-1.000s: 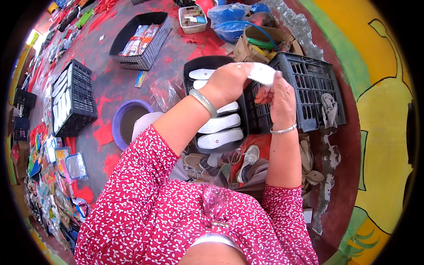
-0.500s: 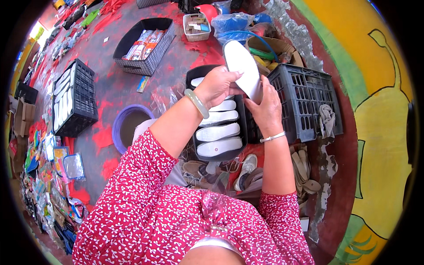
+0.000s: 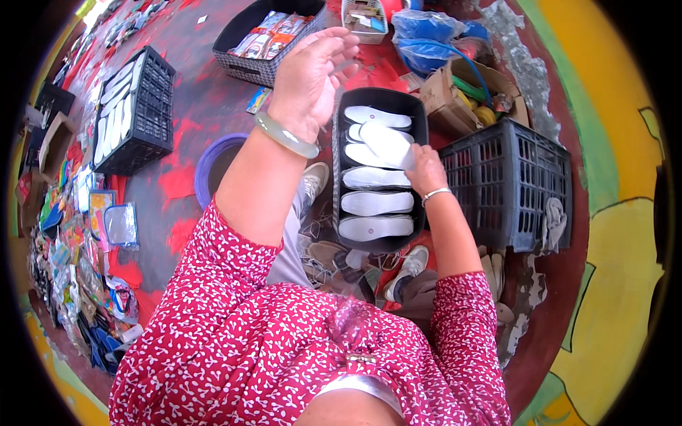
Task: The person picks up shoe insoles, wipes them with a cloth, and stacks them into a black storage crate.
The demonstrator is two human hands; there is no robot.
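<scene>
Right hand (image 3: 426, 170): fingers closed on the near end of a white insole (image 3: 386, 144), at mid-frame, slanted over the row of insoles (image 3: 376, 204) in the dark bin (image 3: 420, 117); full contact beneath cannot be confirmed. Left hand (image 3: 312, 78): raised at upper centre, fingers loosely spread, nothing held. Step in hand, as judged: positioning the insole at the bin. Next move calls for squaring it to the row before release. Slatted crate (image 3: 508, 188): right of centre.
</scene>
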